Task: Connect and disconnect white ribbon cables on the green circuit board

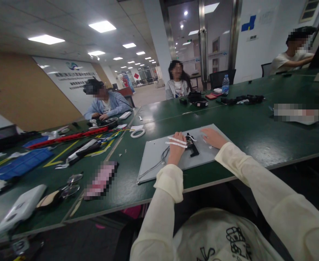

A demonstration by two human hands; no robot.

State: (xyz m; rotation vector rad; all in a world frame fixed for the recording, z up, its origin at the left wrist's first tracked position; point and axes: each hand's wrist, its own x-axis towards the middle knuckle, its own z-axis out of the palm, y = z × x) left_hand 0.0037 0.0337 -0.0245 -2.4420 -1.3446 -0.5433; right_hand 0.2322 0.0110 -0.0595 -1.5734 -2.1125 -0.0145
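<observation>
A grey board lies on the table in front of me, with a black plastic frame and thin wiring on it. My left hand is closed at the frame's left edge, its fingertips partly hidden. White strips lie across the back of that hand. To the right of the frame, my right hand hovers low over or rests on the board, fingers stretched out and holding nothing. A short white strip curls between the frame and my right hand. Grey cable runs down the board's left side.
A roll of white tape lies beyond the board's left corner. Further left are a pink phone, eyeglasses, a white case and a blue tray. A water bottle stands at the back. Other people sit around the table.
</observation>
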